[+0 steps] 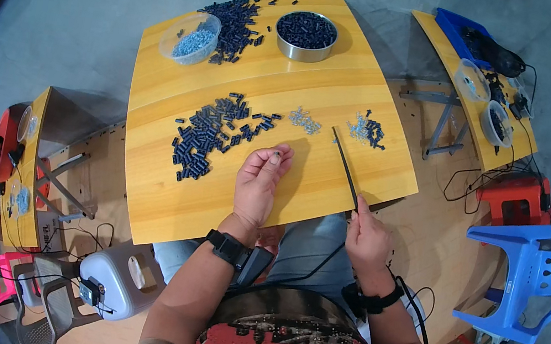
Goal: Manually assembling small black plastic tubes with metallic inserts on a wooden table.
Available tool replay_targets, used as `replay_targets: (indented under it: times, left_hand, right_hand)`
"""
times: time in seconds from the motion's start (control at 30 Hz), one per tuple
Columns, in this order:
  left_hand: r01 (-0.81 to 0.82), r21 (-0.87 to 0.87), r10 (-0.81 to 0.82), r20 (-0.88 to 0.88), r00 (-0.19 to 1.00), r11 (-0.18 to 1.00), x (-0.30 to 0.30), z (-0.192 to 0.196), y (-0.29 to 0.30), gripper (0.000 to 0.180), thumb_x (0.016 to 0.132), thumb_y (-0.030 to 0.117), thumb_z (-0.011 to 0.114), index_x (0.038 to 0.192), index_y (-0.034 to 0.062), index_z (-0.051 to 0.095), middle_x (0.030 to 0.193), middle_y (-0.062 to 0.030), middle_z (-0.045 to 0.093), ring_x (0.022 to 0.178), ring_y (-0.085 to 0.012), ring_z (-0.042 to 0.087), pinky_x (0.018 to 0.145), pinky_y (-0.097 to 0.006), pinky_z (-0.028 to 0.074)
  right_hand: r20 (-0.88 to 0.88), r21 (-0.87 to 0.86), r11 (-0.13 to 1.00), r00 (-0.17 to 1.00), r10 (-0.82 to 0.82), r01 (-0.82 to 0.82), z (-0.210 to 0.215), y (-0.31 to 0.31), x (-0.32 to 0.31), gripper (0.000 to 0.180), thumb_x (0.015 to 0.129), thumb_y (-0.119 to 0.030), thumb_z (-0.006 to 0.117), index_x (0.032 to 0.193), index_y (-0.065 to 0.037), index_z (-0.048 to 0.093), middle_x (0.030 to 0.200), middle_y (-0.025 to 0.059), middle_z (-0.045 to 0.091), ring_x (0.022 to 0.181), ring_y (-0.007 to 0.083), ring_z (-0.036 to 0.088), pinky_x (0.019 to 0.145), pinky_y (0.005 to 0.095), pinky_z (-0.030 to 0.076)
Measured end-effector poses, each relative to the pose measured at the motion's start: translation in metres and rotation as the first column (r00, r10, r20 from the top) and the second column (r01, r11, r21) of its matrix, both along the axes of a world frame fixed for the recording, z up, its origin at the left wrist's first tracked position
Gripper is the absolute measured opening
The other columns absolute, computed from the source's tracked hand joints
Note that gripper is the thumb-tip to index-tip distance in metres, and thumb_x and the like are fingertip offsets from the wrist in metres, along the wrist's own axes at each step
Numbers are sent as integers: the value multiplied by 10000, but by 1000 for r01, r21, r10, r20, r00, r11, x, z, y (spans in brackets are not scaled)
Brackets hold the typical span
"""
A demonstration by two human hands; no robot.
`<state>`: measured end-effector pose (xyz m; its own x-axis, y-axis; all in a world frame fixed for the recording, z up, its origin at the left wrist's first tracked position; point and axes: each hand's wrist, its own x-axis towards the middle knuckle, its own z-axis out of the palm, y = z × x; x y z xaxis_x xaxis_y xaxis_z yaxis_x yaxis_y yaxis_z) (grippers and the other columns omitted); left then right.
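Above the table [211,216], right fingers [362,218] grip a slim black rod [345,165]; left fingers [269,167], a tiny piece [277,154].

A small assembly workshop is suggested by the wooden worktable [374,94], on which short black cylinders [202,135] and tiny silvery pieces [305,120] are heaped loose. More black cylinders are kept in a round metal tin [303,54] at its far edge. It is flanked on the right by a cable-strewn second worktable [470,115], on the left by a third worktable [29,223].
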<state>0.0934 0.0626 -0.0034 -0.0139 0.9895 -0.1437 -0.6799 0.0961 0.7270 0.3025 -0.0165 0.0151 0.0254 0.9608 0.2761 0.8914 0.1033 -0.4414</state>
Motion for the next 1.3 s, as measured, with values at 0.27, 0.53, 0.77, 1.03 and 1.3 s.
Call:
replay_targets:
  times: [0.27,0.53,0.77,1.03,1.3]
  left_hand:
    - [9,45,-10,29,1000,999,1,-6,1,126,929,115,527,1023,35,556,1138,-97,586,1079,-204,547,966,-340,423]
    - [3,16,-3,6,1000,1000,0,-2,1,83,929,93,513,979,39,552,1155,-119,576,1089,-225,543,971,-346,427]
    - [7,14,-7,9,1000,1000,1,1,0,86,930,93,512,980,36,552,1146,-119,582,1085,-225,547,977,-350,424]
    - [13,15,-13,-6,1000,1000,0,2,0,88,929,95,516,982,38,556,1141,-115,584,1079,-222,548,968,-350,425]
    - [19,8,-20,4,1000,1000,0,2,1,80,926,102,523,971,44,555,1143,-112,582,1077,-221,547,968,-350,423]
  right_hand:
    - [61,3,999,997,39,-40,-5,-1,1,364,828,-111,558,1175,1,560,631,163,577,541,313,569,513,407,445]
    - [-16,27,999,1000,25,-25,1,1,1,355,847,-119,539,1184,-7,553,654,168,584,567,325,575,533,415,454]
    - [-60,-16,996,994,-91,90,8,16,8,353,868,-140,512,1203,-31,537,701,179,600,625,350,589,561,428,467]
    - [121,-76,993,989,-80,90,4,16,6,364,858,-191,506,1188,-48,562,646,141,598,578,330,592,534,428,466]
    - [24,-7,1000,999,-28,28,8,11,0,370,839,-151,542,1187,-26,557,646,149,593,579,328,587,547,427,466]
